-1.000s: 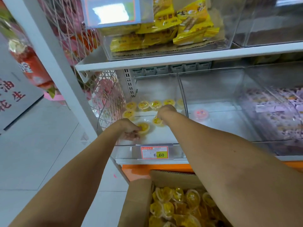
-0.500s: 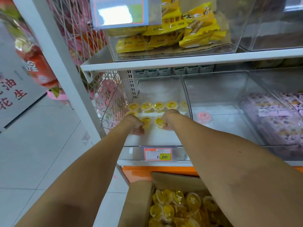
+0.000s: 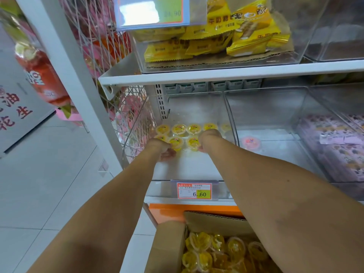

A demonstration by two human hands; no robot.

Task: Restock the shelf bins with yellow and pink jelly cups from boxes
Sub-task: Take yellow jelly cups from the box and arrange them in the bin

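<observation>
gripping yellow jelly cups (image 3: 194, 143): left hand (image 3: 160, 147), right hand (image 3: 209, 137), fingers (image 3: 167, 154) curled.

The person shows as two bare arms. The left forearm (image 3: 110, 203) and the right forearm (image 3: 275, 194) look very broad at the lower edge of the view and taper to slim wrists, as the wide lens draws them. Their surface is smooth and even; the right forearm carries a small dark spot (image 3: 288, 180) midway along and a faint, darker smudge (image 3: 279, 221) nearer the elbow. The left hand (image 3: 160, 147) and the right hand (image 3: 209, 137) are bare too, seen from the back as small rounded shapes with the fingers mostly hidden
</observation>
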